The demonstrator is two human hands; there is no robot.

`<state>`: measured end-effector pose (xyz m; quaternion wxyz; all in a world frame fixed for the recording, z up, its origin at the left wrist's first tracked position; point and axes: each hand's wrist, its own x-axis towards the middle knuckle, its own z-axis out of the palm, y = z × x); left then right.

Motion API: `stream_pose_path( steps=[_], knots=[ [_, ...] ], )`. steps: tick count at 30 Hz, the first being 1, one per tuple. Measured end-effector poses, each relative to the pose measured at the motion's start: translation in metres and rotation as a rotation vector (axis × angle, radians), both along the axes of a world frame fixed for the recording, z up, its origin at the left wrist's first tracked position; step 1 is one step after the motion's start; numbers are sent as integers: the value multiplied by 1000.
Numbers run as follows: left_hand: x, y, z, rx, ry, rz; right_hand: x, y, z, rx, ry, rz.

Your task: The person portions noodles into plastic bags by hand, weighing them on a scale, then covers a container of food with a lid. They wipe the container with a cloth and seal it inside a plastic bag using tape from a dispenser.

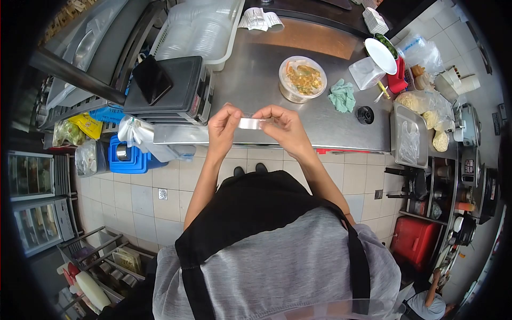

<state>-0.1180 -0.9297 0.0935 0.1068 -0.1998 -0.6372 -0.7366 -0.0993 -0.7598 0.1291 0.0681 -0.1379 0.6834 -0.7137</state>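
Note:
Both my hands are raised at the front edge of the steel counter (250,69), with a small, shiny, clear packet or strip (250,123) stretched between them. My left hand (224,125) pinches its left end between thumb and fingers. The right end is pinched by my right hand (282,127). Beyond my hands, a round clear tub (302,80) filled with orange and green food stands on the counter. A crumpled green cloth (342,96) lies right of the tub, near a small black round object (365,114).
On the left, a phone (152,80) rests on a black stacked unit (184,88), before a white basket of clear containers (224,57). A metal tray (409,136), white bowl (381,56) and bagged noodles (421,101) are on the right. Another person (428,304) is at lower right.

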Motion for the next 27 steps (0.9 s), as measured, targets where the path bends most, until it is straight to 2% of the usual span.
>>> stream_pose_path(
  steps=[5,8,11,12,15,18,21,27],
  knots=[
    [3,-3,-3,-55,-40,20,3,-5,-4,-106,-106,-7],
    [7,0,-5,-114,-48,55,3,-7,-6,-14,-83,-37],
    [7,-3,-1,-211,3,160,2,-13,-13,-73,18,-66],
    [7,-4,5,-297,112,192,3,-16,-12,-41,-4,-57],
    [8,-5,15,-312,152,227,3,-17,-14,52,5,-27],
    [13,-17,32,-316,114,205,2,-21,-6,-43,-151,62],
    [18,-33,44,-218,21,211,1,-28,14,-4,-205,164],
    [14,-95,44,284,-203,137,-21,-82,38,-53,-144,442]
  ],
)
